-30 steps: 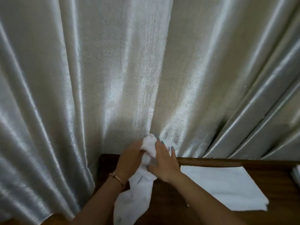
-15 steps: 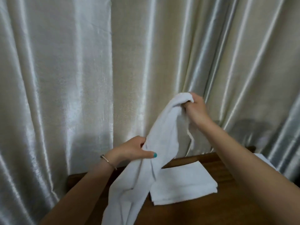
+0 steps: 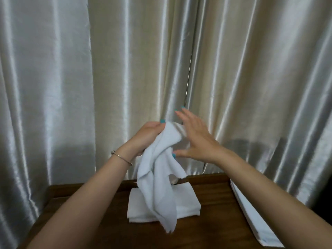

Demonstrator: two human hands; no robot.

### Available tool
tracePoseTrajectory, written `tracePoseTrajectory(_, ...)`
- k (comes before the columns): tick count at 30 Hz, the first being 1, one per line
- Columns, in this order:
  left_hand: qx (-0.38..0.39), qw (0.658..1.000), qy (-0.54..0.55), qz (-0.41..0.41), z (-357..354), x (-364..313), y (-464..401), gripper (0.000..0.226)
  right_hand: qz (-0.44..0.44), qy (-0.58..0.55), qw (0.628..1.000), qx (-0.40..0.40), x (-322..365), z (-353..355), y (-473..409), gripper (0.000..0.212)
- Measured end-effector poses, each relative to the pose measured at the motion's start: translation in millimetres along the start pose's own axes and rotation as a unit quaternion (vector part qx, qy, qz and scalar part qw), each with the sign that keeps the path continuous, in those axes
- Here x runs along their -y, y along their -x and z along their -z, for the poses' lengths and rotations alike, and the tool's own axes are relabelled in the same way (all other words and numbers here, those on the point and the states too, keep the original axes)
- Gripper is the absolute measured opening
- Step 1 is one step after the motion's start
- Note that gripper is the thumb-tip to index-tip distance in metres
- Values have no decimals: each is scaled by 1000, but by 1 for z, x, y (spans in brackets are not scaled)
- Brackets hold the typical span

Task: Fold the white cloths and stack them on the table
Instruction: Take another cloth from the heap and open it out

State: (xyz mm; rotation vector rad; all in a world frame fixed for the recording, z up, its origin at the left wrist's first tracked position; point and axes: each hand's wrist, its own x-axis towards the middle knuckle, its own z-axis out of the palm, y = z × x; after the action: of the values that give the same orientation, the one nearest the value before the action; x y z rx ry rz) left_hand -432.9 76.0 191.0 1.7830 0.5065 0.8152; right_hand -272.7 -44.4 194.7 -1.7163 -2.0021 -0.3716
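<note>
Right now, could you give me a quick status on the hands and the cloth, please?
Left hand grips white cloth, hanging bunched. Right hand open beside it. Folded stack on table below. Nothing in the way.

place: home-like room | satin curtains (image 3: 125, 69) (floor-length?), wooden table (image 3: 100, 212)

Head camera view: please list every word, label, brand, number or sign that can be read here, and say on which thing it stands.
None: no readable text appears in this view.
The hanging white cloth, the folded stack on the table, the curtain and the bracelet show no writing, label or number.
</note>
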Motion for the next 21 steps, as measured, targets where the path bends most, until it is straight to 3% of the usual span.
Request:
tracePoseTrajectory(2, -1, 999, -37, 23, -18, -6, 4, 18, 124, 22, 992, -2, 12, 12, 4, 92)
tracePoseTrajectory(4, -24, 999, -18, 39, -32, -7, 12, 25, 180, 26, 983, -3, 16, 23, 8, 78)
tracePoseTrajectory(6, 14, 987, 117, 112, -37, -12, 24, 64, 224, 37, 973, -25, 18, 29, 13, 61)
tracePoseTrajectory(8, 107, 949, 236, 178, -37, -15, 36, 103, 260, 47, 964, -18, 19, 31, 20, 40)
tracePoseTrajectory(11, 182, 931, 233, 214, -39, -15, 49, 114, 221, 23, 973, 60, 26, 28, 32, 12)
tracePoseTrajectory(13, 194, 939, 167, 228, -41, -13, 58, 108, 189, 26, 977, 99, 31, 23, 36, 22)
tracePoseTrajectory(15, 158, 962, 64, 214, -40, -9, 64, 93, 122, -17, 985, 123, 34, 21, 34, 33)
tracePoseTrajectory(18, -23, 993, -29, 108, -38, -11, 68, 58, -18, -66, 991, 115, 33, 20, 24, 27)
tracePoseTrajectory(20, -141, 989, 45, 9, -35, -15, 72, 30, -106, -86, 987, 81, 31, 21, 11, 24)
tracePoseTrajectory(21, -161, 984, 67, -22, -34, -17, 75, 21, -147, -124, 979, 69, 30, 23, 4, 24)
